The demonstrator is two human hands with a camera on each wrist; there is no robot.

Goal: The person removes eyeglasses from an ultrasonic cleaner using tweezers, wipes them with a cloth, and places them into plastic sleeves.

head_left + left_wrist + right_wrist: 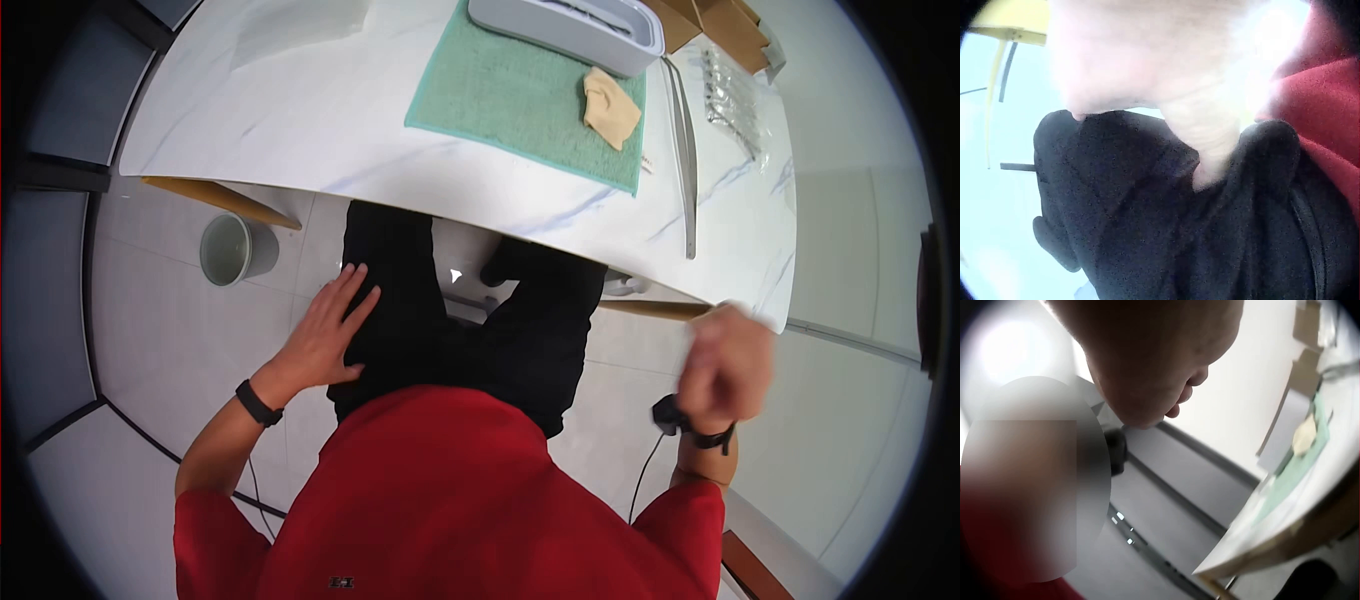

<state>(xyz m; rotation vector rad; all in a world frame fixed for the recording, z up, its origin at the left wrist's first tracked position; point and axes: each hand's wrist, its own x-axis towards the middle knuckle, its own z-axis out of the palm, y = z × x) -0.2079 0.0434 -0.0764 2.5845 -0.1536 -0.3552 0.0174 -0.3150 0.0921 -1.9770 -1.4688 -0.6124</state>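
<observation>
Our left hand (325, 335) lies spread on the thigh of the black trousers (390, 300); our right (730, 365) is curled and blurred by the table (560, 215) edge, nothing visible in it. Nearest item: long metal tweezers (691, 225), tip close to that edge. Careless swing could knock them off, bang our knuckles, or snag the wrist cable (638, 487).

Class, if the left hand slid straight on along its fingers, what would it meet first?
Past the black trouser leg it rests on, the left hand would probably first reach the front edge of the white marbled tabletop, though it might pass beneath; height is unclear.
</observation>
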